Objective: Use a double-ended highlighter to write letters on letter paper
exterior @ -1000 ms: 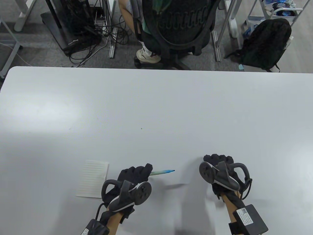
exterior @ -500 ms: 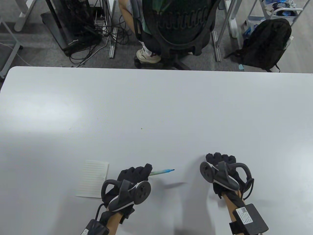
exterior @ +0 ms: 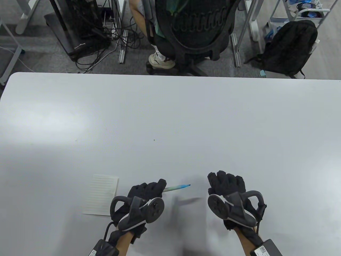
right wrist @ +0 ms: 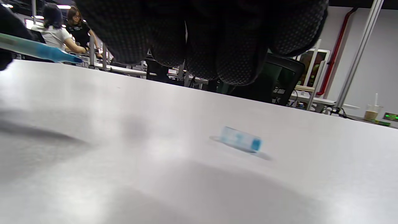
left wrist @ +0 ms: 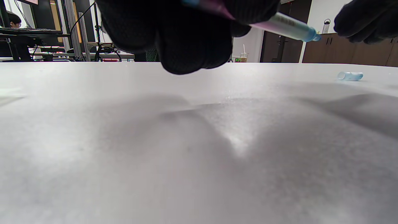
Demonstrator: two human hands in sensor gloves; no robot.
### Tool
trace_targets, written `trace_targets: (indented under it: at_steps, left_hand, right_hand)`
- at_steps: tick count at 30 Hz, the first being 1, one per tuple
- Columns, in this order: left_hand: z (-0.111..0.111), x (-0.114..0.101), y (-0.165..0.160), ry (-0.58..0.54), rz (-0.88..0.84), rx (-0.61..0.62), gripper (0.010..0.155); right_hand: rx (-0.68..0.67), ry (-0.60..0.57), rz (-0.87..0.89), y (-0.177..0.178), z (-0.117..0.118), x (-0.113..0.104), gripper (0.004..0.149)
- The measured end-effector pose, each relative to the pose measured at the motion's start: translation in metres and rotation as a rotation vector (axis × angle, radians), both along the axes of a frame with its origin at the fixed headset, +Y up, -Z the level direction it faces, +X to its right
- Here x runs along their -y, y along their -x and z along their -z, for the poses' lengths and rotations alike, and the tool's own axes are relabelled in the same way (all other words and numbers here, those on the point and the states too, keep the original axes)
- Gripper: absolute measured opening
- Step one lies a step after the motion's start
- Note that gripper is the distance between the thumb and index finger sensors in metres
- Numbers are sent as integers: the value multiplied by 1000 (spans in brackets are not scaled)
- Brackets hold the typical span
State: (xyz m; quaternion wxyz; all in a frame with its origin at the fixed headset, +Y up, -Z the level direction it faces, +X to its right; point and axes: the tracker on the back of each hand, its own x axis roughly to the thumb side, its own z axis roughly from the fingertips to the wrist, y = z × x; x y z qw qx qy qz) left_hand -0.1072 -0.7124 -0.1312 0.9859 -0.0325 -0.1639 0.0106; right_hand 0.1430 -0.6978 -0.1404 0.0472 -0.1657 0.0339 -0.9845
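highlighter (exterior: 175, 187) sits in the left hand (exterior: 145, 190), whose grip curls round its barrel, bare blue tip off the counter (exterior: 170, 120), ready to write. its cap (right wrist: 241, 143) lies apart. right hand (exterior: 226, 184) hovers loosely curled, holding nothing. letter paper (exterior: 101, 194) waits just left.

The highlighter (exterior: 176, 187) fades from pale green to blue; its loose cap (right wrist: 241, 143) is translucent blue. The letter paper (exterior: 101, 195) is white with fine ruled lines, the surface (exterior: 170, 120) plain pale grey, and the gloves black.

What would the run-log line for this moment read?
left hand: holds highlighter, uncapped | right hand: empty | cap: on table | paper: blank
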Motion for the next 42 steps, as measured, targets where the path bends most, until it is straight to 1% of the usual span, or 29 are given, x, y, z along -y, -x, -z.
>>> trace_targets:
  at_steps: [4, 9, 13, 17, 20, 28, 34, 38, 42]
  left_hand:
    - [0, 1, 1, 3, -1, -4, 52]
    - [1, -1, 0, 2, -19, -16, 52]
    - [1, -3, -5, -2, -55, -22, 53]
    - [-2, -5, -17, -24, -40, -9, 53]
    - [-4, -8, -24, -31, -71, -5, 52]
    - [-14, -14, -44, -31, -159, 29, 52]
    - [-22, -18, -60, -51, -173, 68, 52]
    - [-25, -20, -63, -58, -195, 89, 53]
    - [-24, -20, -62, -48, -194, 99, 55]
  right_hand:
    - [-14, 16, -2, 1, 1, 5, 55]
    - [-22, 39, 45, 3, 0, 7, 57]
    - [-30, 41, 89, 8, -1, 5, 63]
    - [-47, 38, 135, 16, -3, 3, 69]
    - [-69, 36, 155, 24, -7, 1, 72]
    - [-146, 14, 119, 48, -16, 5, 76]
    - [-166, -12, 124, 53, -17, 9, 73]
    - [-154, -36, 166, 50, -16, 9, 64]
    - [-151, -56, 134, 50, -14, 9, 60]
